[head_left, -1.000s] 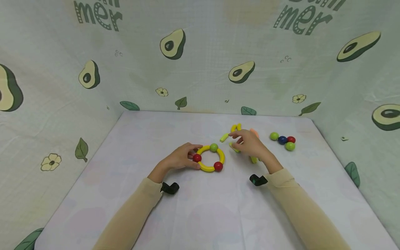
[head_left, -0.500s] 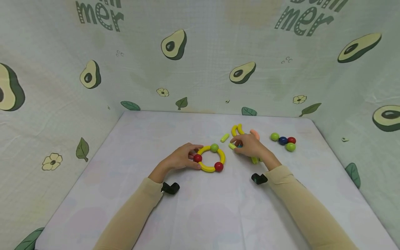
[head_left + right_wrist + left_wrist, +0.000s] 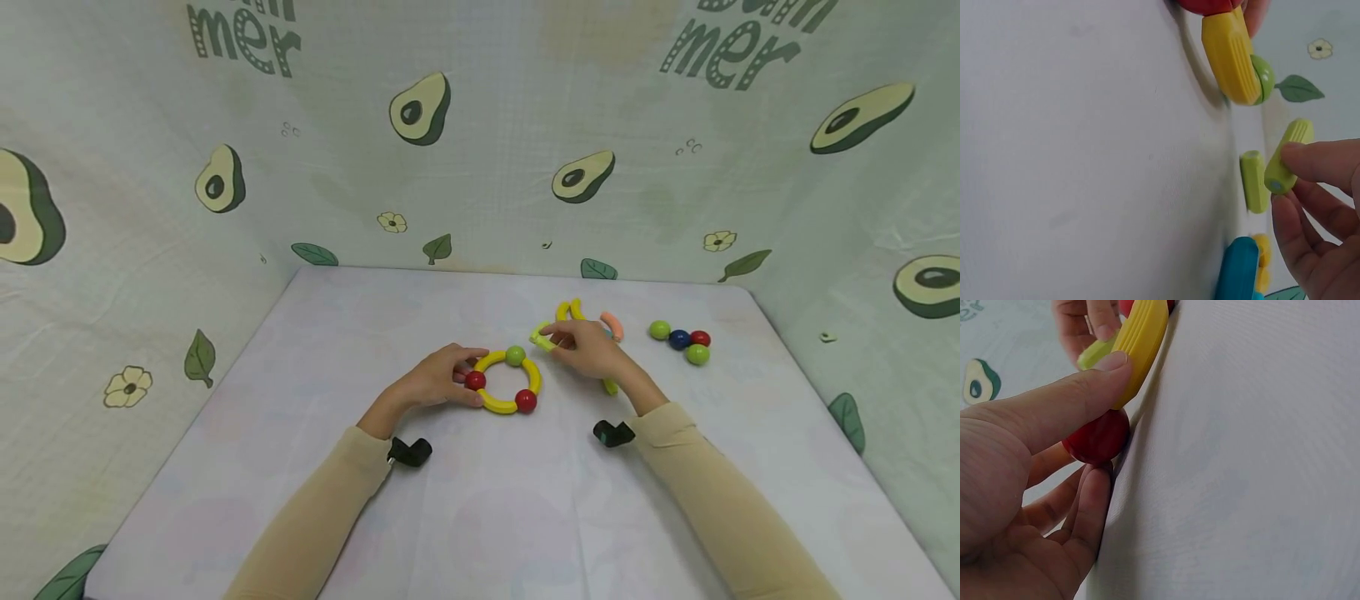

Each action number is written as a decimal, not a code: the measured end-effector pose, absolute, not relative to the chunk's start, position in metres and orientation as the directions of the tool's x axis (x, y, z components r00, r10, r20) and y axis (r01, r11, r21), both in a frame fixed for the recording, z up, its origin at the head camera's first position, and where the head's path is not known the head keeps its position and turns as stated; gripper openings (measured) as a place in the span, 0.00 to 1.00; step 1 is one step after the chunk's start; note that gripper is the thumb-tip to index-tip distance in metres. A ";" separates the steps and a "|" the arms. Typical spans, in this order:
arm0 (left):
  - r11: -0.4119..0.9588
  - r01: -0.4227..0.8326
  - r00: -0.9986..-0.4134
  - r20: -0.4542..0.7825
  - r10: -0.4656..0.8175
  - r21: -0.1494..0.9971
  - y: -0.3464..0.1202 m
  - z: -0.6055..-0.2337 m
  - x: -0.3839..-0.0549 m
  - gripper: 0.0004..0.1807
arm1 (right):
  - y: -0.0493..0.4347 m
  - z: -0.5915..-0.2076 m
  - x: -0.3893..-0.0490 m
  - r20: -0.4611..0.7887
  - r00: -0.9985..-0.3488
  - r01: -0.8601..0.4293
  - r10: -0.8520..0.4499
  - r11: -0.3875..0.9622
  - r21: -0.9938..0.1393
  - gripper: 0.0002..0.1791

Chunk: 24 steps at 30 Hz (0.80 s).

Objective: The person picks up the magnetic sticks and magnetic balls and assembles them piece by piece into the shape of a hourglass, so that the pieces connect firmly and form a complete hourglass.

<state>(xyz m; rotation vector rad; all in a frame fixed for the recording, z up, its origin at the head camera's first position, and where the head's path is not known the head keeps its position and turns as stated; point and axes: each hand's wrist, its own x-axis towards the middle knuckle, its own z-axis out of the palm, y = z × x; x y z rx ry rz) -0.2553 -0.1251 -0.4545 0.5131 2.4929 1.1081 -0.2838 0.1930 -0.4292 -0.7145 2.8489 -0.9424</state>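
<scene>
A ring of yellow curved sticks (image 3: 534, 375) joined by two red balls (image 3: 526, 401) and a green ball (image 3: 515, 356) lies at the middle of the table. My left hand (image 3: 435, 379) holds its left side: the thumb rests on a yellow stick (image 3: 1144, 347) and the fingers curl behind a red ball (image 3: 1100, 436). To the right of the ring, my right hand (image 3: 592, 348) pinches a short light-green stick (image 3: 1289, 156) between thumb and fingers. A grey dot shows on that stick's end. A second light-green stick (image 3: 1253, 181) lies just beyond it.
Behind the right hand are yellow curved sticks (image 3: 576, 310) and an orange curved stick (image 3: 612, 325). A blue stick (image 3: 1239, 269) shows in the right wrist view. Farther right sit green, dark blue (image 3: 679, 339) and red balls in a cluster. A patterned cloth backs the table.
My right hand came down onto a light-green stick, took it between thumb and fingers, and moved left and slightly back with it. The left hand and the ring stayed in place.
</scene>
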 end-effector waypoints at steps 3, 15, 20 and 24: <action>0.626 0.177 -0.869 -0.177 0.461 0.759 -0.125 -0.454 -0.255 0.47 | 0.188 -0.430 -0.282 0.104 -0.888 -0.410 -0.448 0.668 -0.622 0.20; 0.624 0.182 -0.868 -0.174 0.464 0.760 -0.125 -0.455 -0.257 0.47 | 0.166 -0.434 -0.279 0.165 -0.917 -0.364 -0.363 0.592 -0.719 0.21; 0.622 0.188 -0.867 -0.169 0.469 0.760 -0.125 -0.456 -0.258 0.47 | 0.158 -0.438 -0.279 0.206 -0.911 -0.385 -0.358 0.555 -0.737 0.20; 0.617 0.189 -0.866 -0.167 0.471 0.764 -0.125 -0.457 -0.258 0.47 | 0.153 -0.441 -0.280 0.224 -0.905 -0.399 -0.362 0.539 -0.742 0.20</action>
